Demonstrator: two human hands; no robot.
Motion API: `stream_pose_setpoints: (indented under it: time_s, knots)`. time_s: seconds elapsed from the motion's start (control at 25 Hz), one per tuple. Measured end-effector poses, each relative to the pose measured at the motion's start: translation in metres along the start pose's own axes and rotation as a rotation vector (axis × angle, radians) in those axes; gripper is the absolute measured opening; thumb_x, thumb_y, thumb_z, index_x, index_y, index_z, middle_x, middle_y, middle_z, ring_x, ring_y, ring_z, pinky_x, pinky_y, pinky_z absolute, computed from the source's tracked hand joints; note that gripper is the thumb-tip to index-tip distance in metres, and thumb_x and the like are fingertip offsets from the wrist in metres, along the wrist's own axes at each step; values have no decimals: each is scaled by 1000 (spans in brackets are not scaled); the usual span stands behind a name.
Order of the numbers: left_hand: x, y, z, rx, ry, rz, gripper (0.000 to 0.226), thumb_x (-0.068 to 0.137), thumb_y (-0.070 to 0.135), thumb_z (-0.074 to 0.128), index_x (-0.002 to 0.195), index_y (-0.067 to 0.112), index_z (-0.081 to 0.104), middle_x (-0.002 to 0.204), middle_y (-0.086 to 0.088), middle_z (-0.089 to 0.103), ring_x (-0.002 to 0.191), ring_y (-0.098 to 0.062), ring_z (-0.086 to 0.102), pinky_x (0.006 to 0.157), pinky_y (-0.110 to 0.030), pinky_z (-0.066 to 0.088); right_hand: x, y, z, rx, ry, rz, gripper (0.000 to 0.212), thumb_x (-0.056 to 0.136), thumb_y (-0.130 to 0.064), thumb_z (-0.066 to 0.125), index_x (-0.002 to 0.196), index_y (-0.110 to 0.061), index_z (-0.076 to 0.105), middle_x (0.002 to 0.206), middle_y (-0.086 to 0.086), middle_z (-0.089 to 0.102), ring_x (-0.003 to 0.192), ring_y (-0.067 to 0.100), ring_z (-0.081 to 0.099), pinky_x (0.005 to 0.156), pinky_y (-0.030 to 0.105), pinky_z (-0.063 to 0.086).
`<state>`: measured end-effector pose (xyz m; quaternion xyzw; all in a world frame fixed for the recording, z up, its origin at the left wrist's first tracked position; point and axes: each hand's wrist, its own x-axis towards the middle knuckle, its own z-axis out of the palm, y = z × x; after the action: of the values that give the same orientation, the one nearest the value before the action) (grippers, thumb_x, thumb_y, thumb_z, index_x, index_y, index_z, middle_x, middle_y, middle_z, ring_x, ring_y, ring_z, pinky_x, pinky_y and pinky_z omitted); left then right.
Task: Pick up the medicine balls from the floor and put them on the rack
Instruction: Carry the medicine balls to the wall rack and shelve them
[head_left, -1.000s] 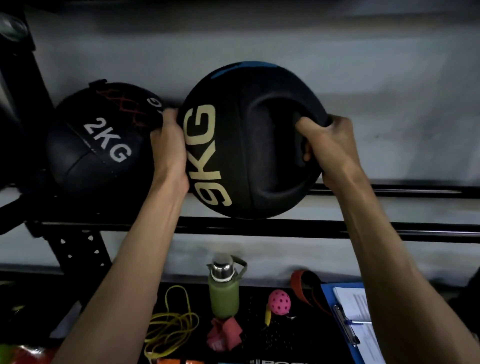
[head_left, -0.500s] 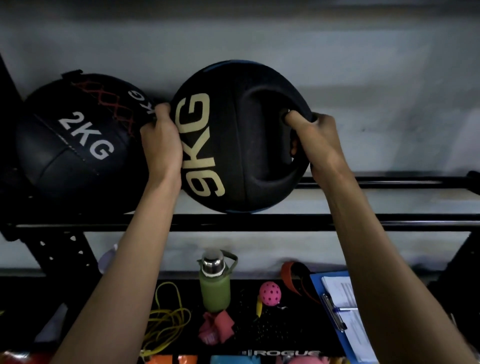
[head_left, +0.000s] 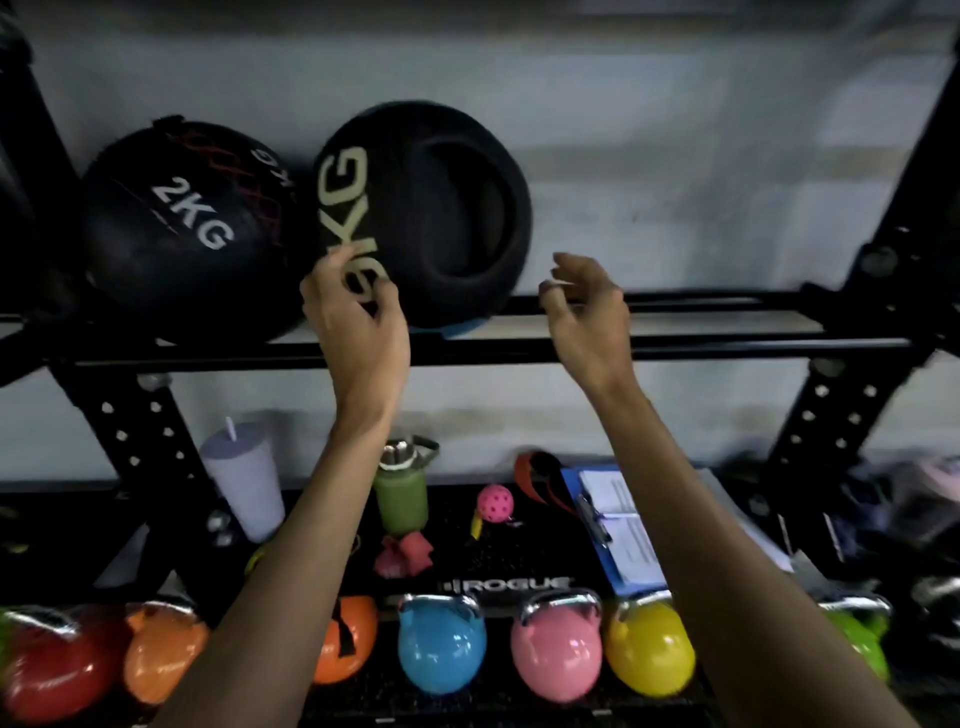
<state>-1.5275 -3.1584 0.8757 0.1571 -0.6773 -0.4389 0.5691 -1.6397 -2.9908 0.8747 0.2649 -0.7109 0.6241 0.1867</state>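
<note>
Two medicine balls (head_left: 421, 213) side by side on rack (head_left: 727, 345), both hands (head_left: 358, 317) loose, fingers apart, holding nothing.

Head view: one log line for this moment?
9KG ball: on rack, beside 2KG ball | left hand: open | right hand: open, clear

two bare forearms come up from the bottom edge, no sleeves showing anywhere along them. left hand (head_left: 358, 317) is bare, no glove, no ring to be seen, no watch or band at the wrist. right hand (head_left: 587, 312) is bare too, wrist clear of straps. both arms are lean, tendons standing out near the wrists. fingers slightly blurred, nails too soft to make out.
</note>
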Motion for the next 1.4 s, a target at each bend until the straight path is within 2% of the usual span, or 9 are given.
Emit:
stream_pose_setpoints:
  time_s: [0.08, 0.2, 0.36, 0.48, 0.64, 0.84, 1.12, 1.28, 1.4]
  knots:
    - [-56, 10, 11, 65, -40, 105, 38, 89, 17, 51, 126, 10, 56, 126, -10, 52, 116, -27, 54, 101, -45, 47, -37, 19, -42, -82, -5, 25, 35, 89, -22, 59, 119, -7, 68, 111, 7, 73, 100, 19, 69, 89, 29, 55]
    - [-153, 26, 49, 113, -217, 130, 35, 85, 20, 46, 114, 7, 61, 115, -11, 60, 100, -28, 61, 88, -47, 51, -97, 57, -120, -265, -68, 106, 32, 85, -23, 59, 109, -6, 73, 106, 11, 73, 95, 23, 69, 86, 30, 51]
    - [-284, 55, 122, 243, -644, 15, 23, 88, 15, 54, 107, 6, 64, 110, -17, 67, 99, -35, 66, 86, -43, 51, -182, 98, -241, -560, -165, 248, 29, 87, -22, 60, 107, -7, 73, 109, 15, 73, 103, 35, 68, 91, 39, 53]
    - [-387, 78, 169, 354, -981, 24, 18, 91, 13, 55, 106, 9, 64, 111, -18, 68, 106, -37, 63, 86, -44, 49, -246, 120, -333, -753, -232, 401, 27, 86, -26, 55, 102, -10, 70, 109, 19, 70, 105, 41, 64, 85, 43, 53]
    - [-508, 96, 202, 416, -1379, 271, 15, 95, 19, 51, 98, 11, 64, 102, -19, 71, 99, -40, 66, 75, -44, 50, -325, 139, -437, -877, -271, 642, 23, 91, -23, 53, 108, -10, 63, 116, 19, 66, 109, 40, 62, 86, 43, 51]
    - [-639, 113, 244, 549, -1832, 600, 22, 98, 24, 44, 105, 14, 61, 113, -14, 70, 106, -39, 65, 83, -43, 52, -402, 167, -558, -923, -247, 950, 21, 95, -23, 45, 102, -13, 62, 112, 12, 66, 103, 35, 63, 84, 43, 51]
    - [-780, 144, 355, 596, -2219, 658, 24, 101, 28, 42, 111, 16, 59, 118, -9, 62, 107, -29, 61, 90, -43, 50, -448, 229, -700, -896, -274, 1248, 19, 98, -21, 44, 82, -19, 55, 100, 9, 67, 91, 30, 67, 68, 36, 49]
    - [-841, 162, 424, 603, -2328, 661, 20, 99, 31, 43, 107, 22, 59, 110, -5, 62, 98, -25, 62, 87, -44, 53, -456, 250, -768, -909, -258, 1361, 20, 98, -20, 46, 107, -13, 63, 108, 9, 66, 98, 31, 66, 74, 38, 50]
    - [-881, 177, 467, 604, -2394, 682, 19, 99, 31, 43, 104, 22, 59, 109, -3, 61, 96, -24, 61, 85, -43, 52, -457, 271, -817, -894, -251, 1417, 24, 97, -19, 44, 109, -12, 64, 110, 11, 67, 99, 33, 67, 77, 40, 52]
